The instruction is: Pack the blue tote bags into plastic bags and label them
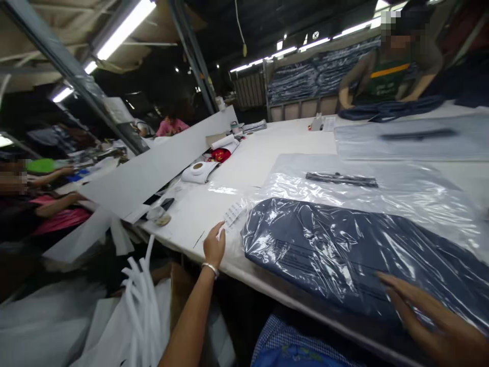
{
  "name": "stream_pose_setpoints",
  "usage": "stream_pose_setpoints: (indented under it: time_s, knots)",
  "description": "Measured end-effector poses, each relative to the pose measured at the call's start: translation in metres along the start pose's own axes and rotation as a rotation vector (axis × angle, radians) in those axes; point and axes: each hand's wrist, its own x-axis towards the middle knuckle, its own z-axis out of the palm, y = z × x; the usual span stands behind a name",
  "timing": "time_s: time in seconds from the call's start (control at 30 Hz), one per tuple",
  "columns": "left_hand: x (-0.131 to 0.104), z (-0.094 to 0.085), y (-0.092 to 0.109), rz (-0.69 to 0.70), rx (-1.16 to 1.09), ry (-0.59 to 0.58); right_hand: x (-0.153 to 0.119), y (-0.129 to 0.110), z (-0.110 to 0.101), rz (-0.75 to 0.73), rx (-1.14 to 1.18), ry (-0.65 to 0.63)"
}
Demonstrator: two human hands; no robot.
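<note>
My left hand [214,246], with a bracelet at the wrist, is over the near edge of the white table, its thumb and index finger pinched at the corner of a small sheet of printed labels [233,214]. To the right lies a dark blue folded garment [317,244] inside a shiny clear plastic bag. Over the bag's near side my right hand [424,311] has its fingers stretched out and apart, close to or touching the plastic. Behind the garment is more clear plastic with a dark strip [342,179] in it.
Across the white table [263,153], a person [393,76] handles dark fabric. A tape roll [198,166], a red item [220,155] and a small cup [156,214] stand left of centre. White strips [139,306] hang from a box at lower left. Other people work beyond a white board [153,168].
</note>
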Motion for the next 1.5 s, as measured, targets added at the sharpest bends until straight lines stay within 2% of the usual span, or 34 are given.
stream_pose_setpoints:
  time_s: [0.1, 0.23, 0.33, 0.47, 0.6, 0.8, 0.87, 0.97, 1.1, 1.17, 1.3, 1.4, 1.5]
  knots:
    - [0.047, -0.001, -0.034, -0.082, 0.055, -0.093, 0.016, -0.058, 0.021, 0.048, 0.332, -0.249]
    - [0.103, 0.016, -0.049, -0.100, 0.090, -0.271, 0.047, -0.132, 0.049, 0.135, 0.715, -0.627]
    - [0.126, 0.030, -0.053, -0.091, 0.096, -0.381, 0.065, -0.174, 0.069, 0.176, 0.960, -0.815]
    - [0.139, 0.037, -0.063, -0.111, 0.067, -0.478, 0.087, -0.212, 0.106, 0.250, 1.223, -0.913]
    - [0.141, 0.025, -0.074, -0.166, -0.027, -0.500, 0.109, -0.240, 0.152, 0.400, 1.410, -0.932]
    - [0.129, -0.022, -0.076, -0.232, -0.267, -0.486, 0.121, -0.280, 0.225, 0.730, 1.499, -0.827]
    - [0.123, -0.034, -0.073, -0.248, -0.342, -0.474, 0.121, -0.292, 0.245, 0.795, 1.525, -0.796]
    - [0.114, -0.042, -0.067, -0.246, -0.403, -0.444, 0.121, -0.306, 0.268, 0.824, 1.557, -0.738]
    - [0.101, -0.047, -0.055, -0.188, -0.360, -0.375, 0.122, -0.314, 0.286, 0.792, 1.572, -0.645]
    - [0.092, -0.051, -0.047, -0.134, -0.296, -0.301, 0.123, -0.312, 0.289, 0.764, 1.574, -0.600]
    - [0.068, -0.060, -0.026, 0.059, -0.148, -0.143, 0.123, -0.304, 0.290, 0.698, 1.541, -0.516]
    - [0.049, -0.062, -0.012, 0.217, -0.061, -0.172, 0.124, -0.300, 0.289, 0.641, 1.514, -0.490]
    - [0.038, -0.061, -0.006, 0.312, 0.013, -0.216, 0.124, -0.300, 0.288, 0.602, 1.497, -0.489]
